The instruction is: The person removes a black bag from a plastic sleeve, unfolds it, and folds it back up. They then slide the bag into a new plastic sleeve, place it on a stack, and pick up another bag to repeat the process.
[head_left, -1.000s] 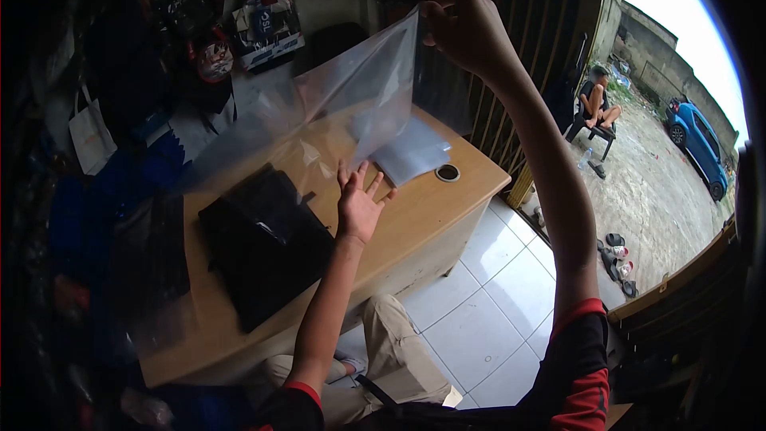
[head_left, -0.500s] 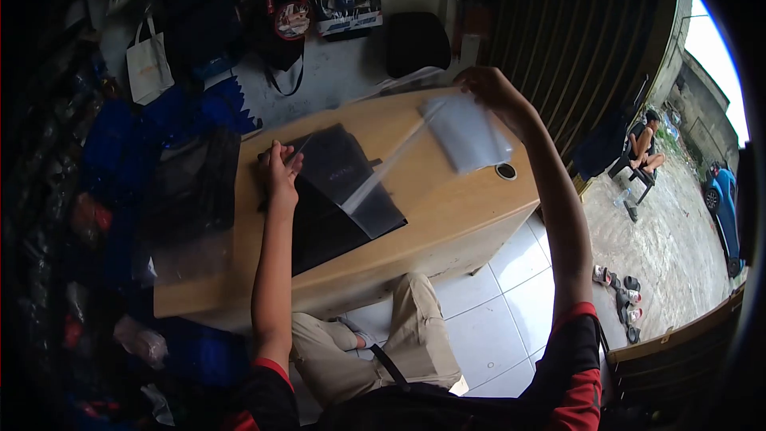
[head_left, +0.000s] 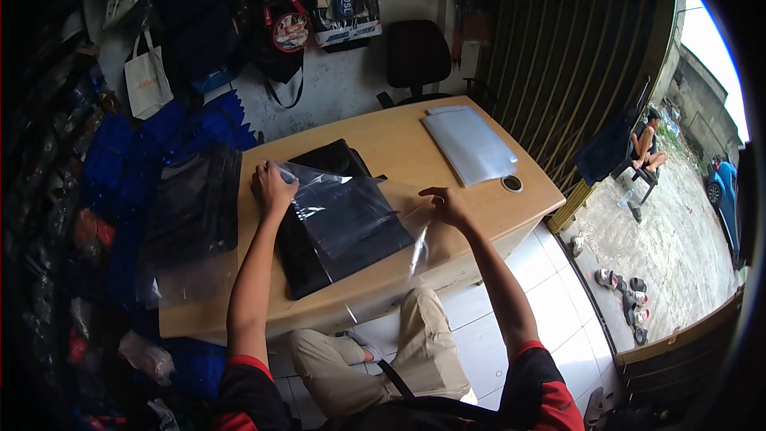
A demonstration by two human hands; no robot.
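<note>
A clear plastic bag stretches between my two hands over a flat black item, which looks like folded bags stacked on the desk. My left hand is closed on the plastic's left corner, over the black item's left edge. At the plastic's right side, my right hand pinches its edge with bent fingers. The plastic's lower part hangs slack past the desk's front edge and shines in the light. Faint lettering shows under the plastic, too small to read.
A stack of clear plastic bags lies on the desk near a round cable hole. Black items in clear plastic cover the desk's left end. Behind stands a black chair. Outside, a person sits.
My right hand has come from beside the clear bag stack toward me, drawing the plastic bag over the black item. My left hand's fingers, spread earlier, have closed on the plastic.
</note>
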